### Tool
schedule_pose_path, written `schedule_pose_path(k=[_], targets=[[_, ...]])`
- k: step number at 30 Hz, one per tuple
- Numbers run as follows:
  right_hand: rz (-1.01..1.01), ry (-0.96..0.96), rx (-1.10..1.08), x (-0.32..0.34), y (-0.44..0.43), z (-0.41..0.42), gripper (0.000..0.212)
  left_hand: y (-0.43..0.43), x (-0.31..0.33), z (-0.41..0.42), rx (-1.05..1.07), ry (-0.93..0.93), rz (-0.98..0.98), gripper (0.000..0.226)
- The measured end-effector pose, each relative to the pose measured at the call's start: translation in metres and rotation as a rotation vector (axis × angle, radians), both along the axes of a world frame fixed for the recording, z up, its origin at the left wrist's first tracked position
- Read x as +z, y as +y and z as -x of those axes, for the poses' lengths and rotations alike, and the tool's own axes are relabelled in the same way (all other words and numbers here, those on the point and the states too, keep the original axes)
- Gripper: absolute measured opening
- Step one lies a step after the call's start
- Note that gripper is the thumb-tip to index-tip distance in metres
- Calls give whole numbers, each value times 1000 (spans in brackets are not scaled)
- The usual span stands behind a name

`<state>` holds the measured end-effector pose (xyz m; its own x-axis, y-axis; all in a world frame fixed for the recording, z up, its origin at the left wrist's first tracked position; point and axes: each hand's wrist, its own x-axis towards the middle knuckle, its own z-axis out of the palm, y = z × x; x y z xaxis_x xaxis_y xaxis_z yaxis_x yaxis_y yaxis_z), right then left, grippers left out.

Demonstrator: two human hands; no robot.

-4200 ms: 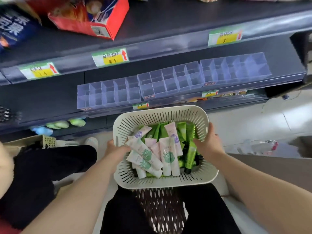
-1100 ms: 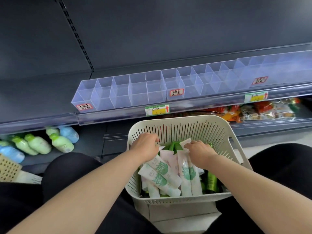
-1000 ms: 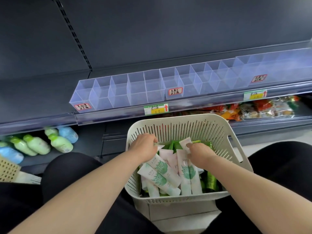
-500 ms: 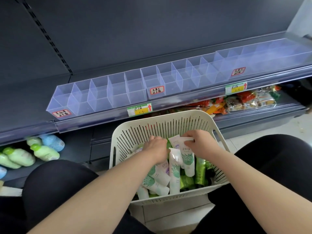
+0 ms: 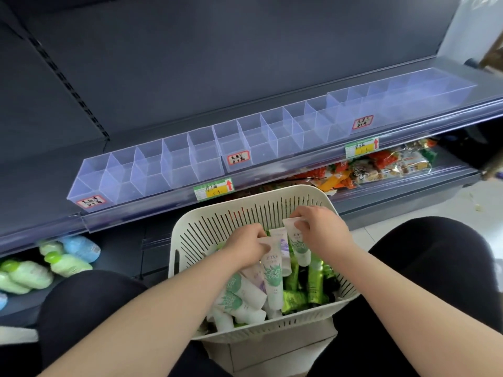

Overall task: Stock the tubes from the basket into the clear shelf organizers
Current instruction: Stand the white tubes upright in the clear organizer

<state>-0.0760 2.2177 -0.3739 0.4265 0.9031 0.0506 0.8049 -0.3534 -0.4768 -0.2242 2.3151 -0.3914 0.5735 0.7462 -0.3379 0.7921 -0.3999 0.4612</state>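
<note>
A cream slotted basket [image 5: 226,221] sits between my knees, holding several white tubes with green or purple prints and dark green tubes [image 5: 315,281]. My left hand [image 5: 246,247] is inside it, shut on the flat end of a white tube with a green print [image 5: 273,278]. My right hand [image 5: 321,229] pinches the top of another white, green-printed tube [image 5: 299,246], lifted slightly. Three clear divided organizers stand in a row on the dark shelf: left [image 5: 147,172], middle [image 5: 275,137], right [image 5: 402,96]. Their compartments hold nothing.
Yellow-green price tags [image 5: 213,189] hang on the shelf's front rail. The lower shelf holds snack packets [image 5: 381,164] at right and green and blue bottles [image 5: 54,262] at left. My knees in black trousers flank the basket. A box stands under the basket.
Both hands have closed on white tubes and raised their ends out of the pile. The view has shifted, so the shelf and basket sit further right.
</note>
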Motion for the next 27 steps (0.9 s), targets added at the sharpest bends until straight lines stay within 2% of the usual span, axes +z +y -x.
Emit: schedule_pose_path(k=[3,7,16,27], targets=[[-44,7,11,19,6,8,23,3,25,20,143,-195,-75,9],[-173,-2,102,58,20,27,24,16,71,49,270,-388,-230,21],[-390,0,156,151,94,58,25,62,171,100,548,-789,-455,20],[-508,-4,145,176,228,64,22,161,191,112,709,-904,-491,24]])
